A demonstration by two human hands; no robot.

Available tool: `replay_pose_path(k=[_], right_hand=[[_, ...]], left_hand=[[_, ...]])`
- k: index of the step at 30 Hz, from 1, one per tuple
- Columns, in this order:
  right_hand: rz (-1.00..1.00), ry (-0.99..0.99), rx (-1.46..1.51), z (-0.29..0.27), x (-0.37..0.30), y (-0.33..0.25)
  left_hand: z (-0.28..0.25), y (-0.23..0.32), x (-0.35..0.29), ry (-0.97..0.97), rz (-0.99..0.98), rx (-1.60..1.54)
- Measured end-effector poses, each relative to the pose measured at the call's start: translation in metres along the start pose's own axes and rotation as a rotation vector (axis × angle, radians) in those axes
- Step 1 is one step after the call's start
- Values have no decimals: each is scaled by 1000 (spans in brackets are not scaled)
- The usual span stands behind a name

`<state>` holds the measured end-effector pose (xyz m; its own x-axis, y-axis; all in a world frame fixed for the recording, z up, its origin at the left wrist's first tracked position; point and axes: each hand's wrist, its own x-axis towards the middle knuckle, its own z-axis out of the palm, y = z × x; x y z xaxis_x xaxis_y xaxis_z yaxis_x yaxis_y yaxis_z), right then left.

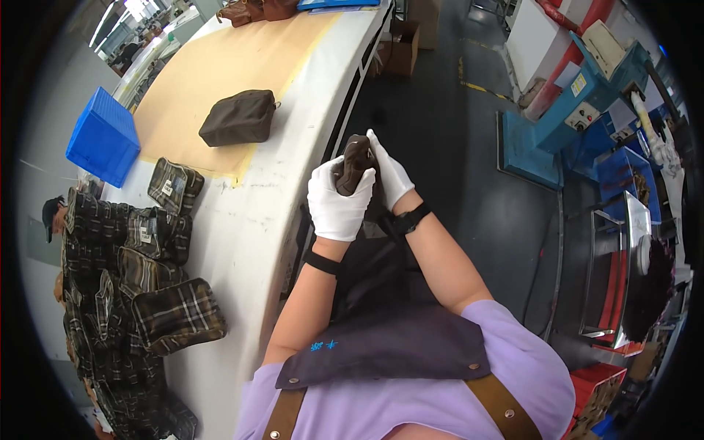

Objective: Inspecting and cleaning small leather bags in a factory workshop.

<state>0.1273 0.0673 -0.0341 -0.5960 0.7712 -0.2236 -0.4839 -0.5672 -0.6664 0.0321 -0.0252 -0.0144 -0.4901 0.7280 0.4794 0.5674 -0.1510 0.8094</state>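
Note:
Both my hands wear white gloves and are raised in front of my apron, just past the table's edge. My left hand (339, 199) wraps round a dark brown pouch (357, 163) of soft material. Against the pouch's right side presses my right hand (391, 176), its fingers pointing up and partly hidden behind the pouch. A similar dark brown zip pouch (238, 119), full and boxy, rests on the table to the left. Plaid pouches (180, 317), several of them turned with a lining or label showing, are heaped further left.
The white table (242, 253) carries a tan sheet (198, 66), a blue plastic bin (105, 138) and brown leather bags (257, 10) at its far end. A cardboard box (402, 48) stands on the dark floor. At right are a blue machine (546, 132) and a metal-framed cart (607, 271).

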Motion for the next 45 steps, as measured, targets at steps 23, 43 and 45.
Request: replay_pose_path(k=[23, 43, 45], right_hand=[[-77, 64, 10, 0, 15, 9], [-209, 87, -27, -7, -11, 3], [-395, 5, -189, 15, -19, -7]], left_hand=[[-27, 23, 8, -105, -450, -419], [-36, -24, -8, -113, -495, -740], [-54, -40, -20, -66, -618, -1039]])
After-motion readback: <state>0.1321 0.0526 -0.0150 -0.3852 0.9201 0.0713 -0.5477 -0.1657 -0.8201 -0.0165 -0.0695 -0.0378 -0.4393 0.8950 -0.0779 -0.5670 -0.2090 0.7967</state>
